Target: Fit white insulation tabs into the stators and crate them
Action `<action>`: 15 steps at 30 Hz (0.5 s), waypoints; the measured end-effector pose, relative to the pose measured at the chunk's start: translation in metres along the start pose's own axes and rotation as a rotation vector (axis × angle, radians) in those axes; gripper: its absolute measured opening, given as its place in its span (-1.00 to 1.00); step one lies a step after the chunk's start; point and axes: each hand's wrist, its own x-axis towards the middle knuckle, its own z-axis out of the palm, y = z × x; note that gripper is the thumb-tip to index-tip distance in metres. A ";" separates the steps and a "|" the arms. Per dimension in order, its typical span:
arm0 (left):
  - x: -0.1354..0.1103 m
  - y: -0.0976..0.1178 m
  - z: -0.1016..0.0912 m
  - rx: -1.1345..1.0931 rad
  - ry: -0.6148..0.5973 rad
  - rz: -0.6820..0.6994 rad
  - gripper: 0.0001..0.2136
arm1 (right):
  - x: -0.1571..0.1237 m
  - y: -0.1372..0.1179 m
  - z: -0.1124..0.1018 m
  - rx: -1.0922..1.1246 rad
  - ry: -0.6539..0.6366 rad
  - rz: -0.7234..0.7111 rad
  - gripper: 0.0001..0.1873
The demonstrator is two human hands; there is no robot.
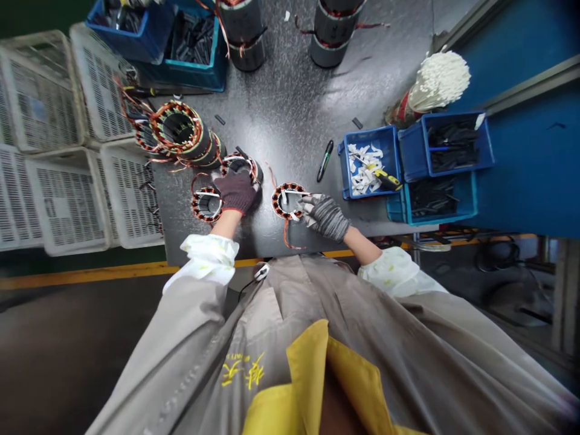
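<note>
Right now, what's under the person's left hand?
A wound stator ring with copper-and-red windings shows around the left hand, which rests on it. The part beneath the dark glove is covered, so what lies directly under the palm cannot be seen.

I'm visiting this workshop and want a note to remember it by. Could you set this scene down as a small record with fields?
Left hand: dark glove, red cuff, on a copper-wound stator
Right hand: grey glove, at a white strip in a second stator
Between-hands surface: dark workbench
Also nearby: third stator, marker pen, blue bin
</note>
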 end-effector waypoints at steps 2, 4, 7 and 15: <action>-0.031 0.011 -0.001 0.018 0.058 0.072 -0.66 | 0.007 0.005 -0.005 -0.065 -0.076 -0.022 -0.47; -0.067 0.030 0.004 0.029 0.043 0.233 -0.65 | 0.014 0.010 -0.009 -0.096 -0.094 0.018 -0.48; -0.105 0.060 0.024 -0.018 -0.149 0.411 -0.77 | 0.021 0.012 -0.014 -0.133 -0.114 0.031 -0.50; -0.070 0.041 0.039 -0.557 -0.318 0.131 -0.80 | 0.045 -0.002 -0.001 -0.034 -0.117 0.019 -0.43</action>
